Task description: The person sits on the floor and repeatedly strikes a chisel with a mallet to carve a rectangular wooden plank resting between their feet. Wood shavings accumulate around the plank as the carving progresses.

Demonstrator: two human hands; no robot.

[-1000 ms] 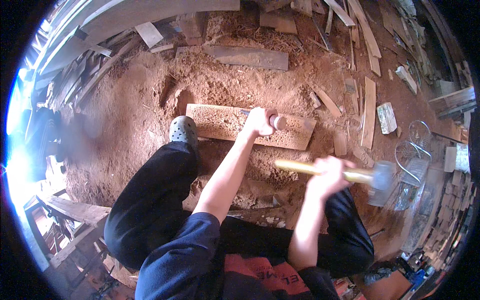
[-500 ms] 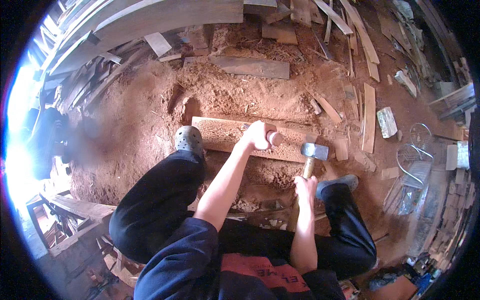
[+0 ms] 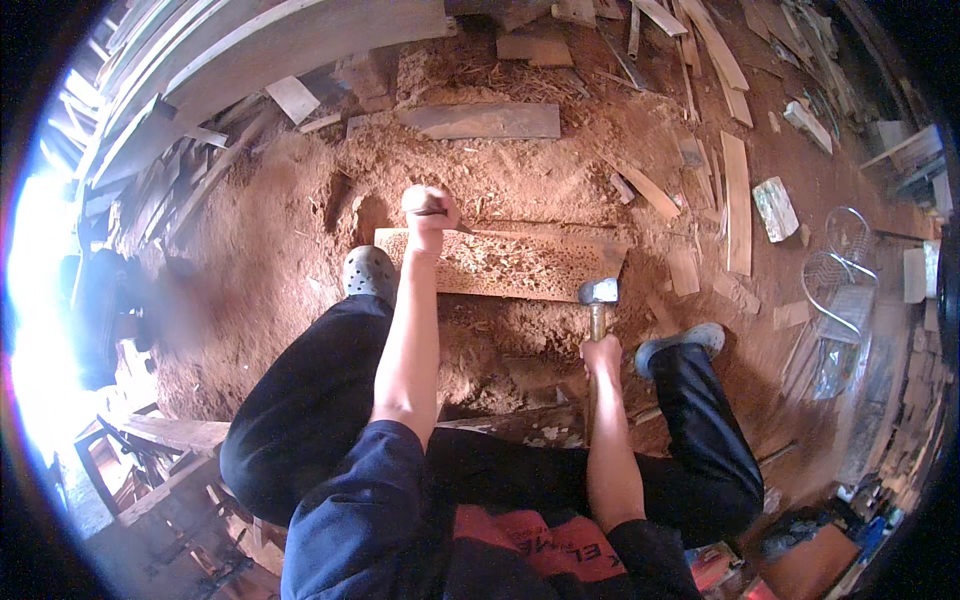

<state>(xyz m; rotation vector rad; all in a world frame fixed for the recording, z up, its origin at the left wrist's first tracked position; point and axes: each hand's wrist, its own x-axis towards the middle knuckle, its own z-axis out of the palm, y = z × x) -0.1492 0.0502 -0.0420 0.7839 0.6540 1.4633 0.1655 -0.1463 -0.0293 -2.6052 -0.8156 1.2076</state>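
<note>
- The ground (image 3: 250, 250) is the largest surface — reddish-brown sawdust and earth, loose and lumpy, heaped in soft mounds around the work.
- Long grey planks (image 3: 300, 40) lie stacked along the upper left, flat and weathered; shorter offcuts (image 3: 737, 200) and thin strips are scattered over the sawdust at the upper right.
- The person's legs in dark trousers spread to either side, with a grey perforated clog (image 3: 368, 272) on the left foot, just beside the board's left end, and a blue-grey shoe (image 3: 685, 340) on the right foot.
- The wooden board (image 3: 520, 265) lies flat across the middle of the ground, between the feet — a pale oblong slab whose top face is rough and pitted with many small chipped marks.
- A wire basket (image 3: 835, 275) of thin pale metal sits well apart at the right, near a small flat whitish block (image 3: 775, 208).
- The hammer (image 3: 598, 300) stands almost upright in the picture, its wooden handle running down into the fist and its grey metal head over the board's lower right edge.
- The left hand (image 3: 430, 212) is at the board's upper left edge, fingers curled tight around a chisel (image 3: 445, 215), a slim dark tool whose tip points right onto the board's top.
- The right hand (image 3: 602, 355) is below the board, fingers wrapped shut around the hammer's handle.
</note>
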